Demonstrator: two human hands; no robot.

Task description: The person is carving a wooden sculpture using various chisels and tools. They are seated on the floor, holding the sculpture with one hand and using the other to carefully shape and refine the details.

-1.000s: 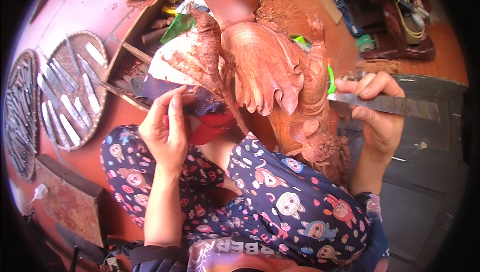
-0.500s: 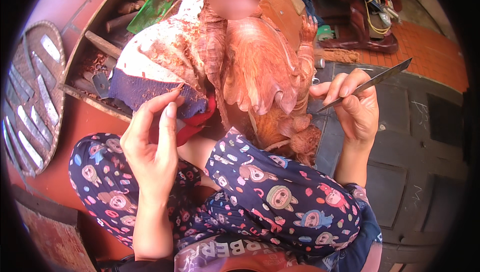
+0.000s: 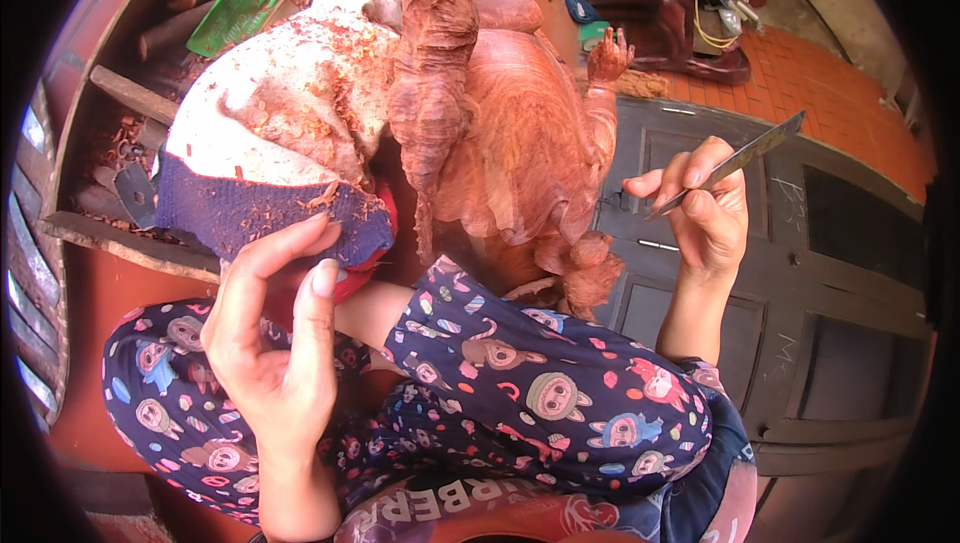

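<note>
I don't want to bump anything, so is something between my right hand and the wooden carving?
Nothing visible is. Between your right hand, holding a flat blade, and the wooden carving there's a gap, with the dark panelled surface showing through. Depth is hard to judge.
</note>
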